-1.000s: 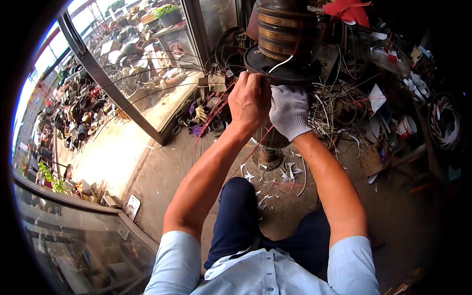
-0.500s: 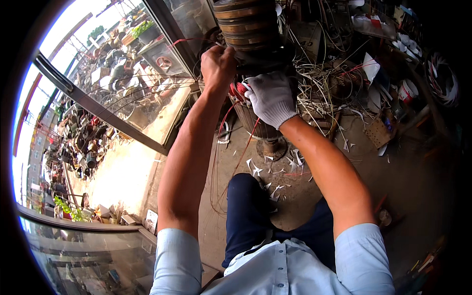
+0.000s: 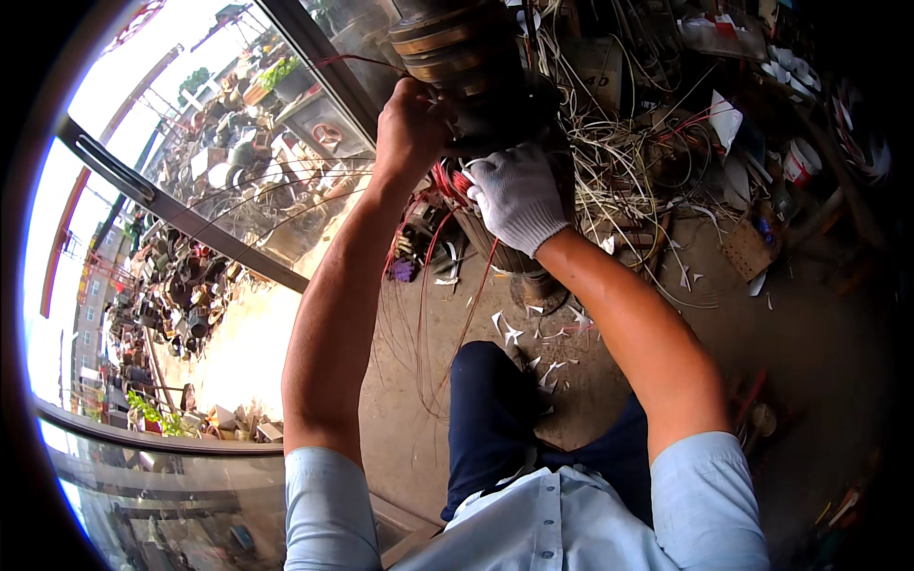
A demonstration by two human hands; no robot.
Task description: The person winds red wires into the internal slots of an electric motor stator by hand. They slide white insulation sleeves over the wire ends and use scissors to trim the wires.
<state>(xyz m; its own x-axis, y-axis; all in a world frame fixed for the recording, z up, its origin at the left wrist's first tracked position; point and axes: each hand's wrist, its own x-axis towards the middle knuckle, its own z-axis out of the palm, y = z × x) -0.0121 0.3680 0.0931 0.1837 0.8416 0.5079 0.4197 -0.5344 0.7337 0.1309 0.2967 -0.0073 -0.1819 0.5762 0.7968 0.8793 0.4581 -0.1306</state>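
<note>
My bare left hand is closed, its fingers pinched around a thin red wire that trails off to the left. It works against the dark body just below a stack of brown, copper-coloured rings. My right hand, in a pale knitted glove, is closed at a bundle of red wires beside the ribbed cylinder under the rings. The glove hides its fingertips and part of the bundle. Loose thin wires hang from there toward the floor.
A glass window with a metal frame stands close on the left, with heaped scrap beyond. To the right lies a tangle of pale wires, with a white bucket further off. White scraps litter the floor around my knees.
My view has shifted slightly, and my left hand sits a little further left and higher. Its grip looks the same. My gloved right hand stays at the red bundle, of which more now shows.
</note>
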